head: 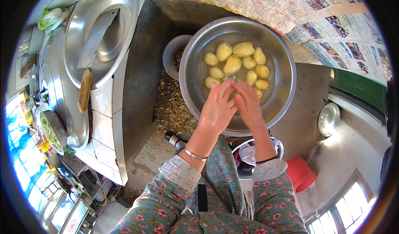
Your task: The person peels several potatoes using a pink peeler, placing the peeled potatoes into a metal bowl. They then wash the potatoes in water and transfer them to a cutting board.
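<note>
Several peeled potatoes point(232, 64) lie in water in a wide metal basin point(288, 78) in front of me. Over the basin's near part, my left hand point(218, 107) is raised, wet, palm turned partly up, with its fingers apart and nothing in it. Close beside it, my right hand point(248, 103) is slightly blurred, its fingers bent towards the left fingers; no object shows in it. Whether the fingertips touch each other is unclear. A little splashing water shows just beyond the fingers.
A cleaver point(98, 36) with a wooden handle rests across a metal bowl point(70, 51) on the tiled counter point(103, 121) at left. Peelings point(176, 111) cover floor beside the basin. A smaller bowl point(170, 58) stands behind it; a red bucket point(300, 173) is at right.
</note>
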Demonstrator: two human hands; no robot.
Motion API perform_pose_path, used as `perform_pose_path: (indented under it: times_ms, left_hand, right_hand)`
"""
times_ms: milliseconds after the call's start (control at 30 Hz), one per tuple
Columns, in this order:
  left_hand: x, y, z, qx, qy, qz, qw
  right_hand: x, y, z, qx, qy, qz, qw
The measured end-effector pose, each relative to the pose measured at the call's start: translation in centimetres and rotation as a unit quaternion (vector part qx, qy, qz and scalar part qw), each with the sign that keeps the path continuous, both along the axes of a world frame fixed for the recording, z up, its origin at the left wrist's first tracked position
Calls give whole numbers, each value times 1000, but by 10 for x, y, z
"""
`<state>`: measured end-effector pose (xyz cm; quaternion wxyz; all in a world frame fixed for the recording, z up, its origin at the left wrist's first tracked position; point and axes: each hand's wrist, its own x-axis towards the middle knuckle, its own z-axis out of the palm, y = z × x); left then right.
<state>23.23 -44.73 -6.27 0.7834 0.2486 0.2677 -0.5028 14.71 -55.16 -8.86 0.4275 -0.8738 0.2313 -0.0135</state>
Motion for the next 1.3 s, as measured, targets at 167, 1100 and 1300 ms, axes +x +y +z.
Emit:
perform_pose_path:
  times_ms: [167, 1100, 1300]
  left_hand:
    - [17, 16, 17, -44, -151, -99, 983]
    - [42, 84, -48, 284, -21, 145, 948]
    - [-2, 160, 16, 202, 22, 206, 957]
  right_hand:
    - [5, -32, 34, 308, -64, -121, 942]
    - [-42, -130, -22, 304, -34, -492, 815]
    - [-71, -73, 24, 460, -95, -336, 816]
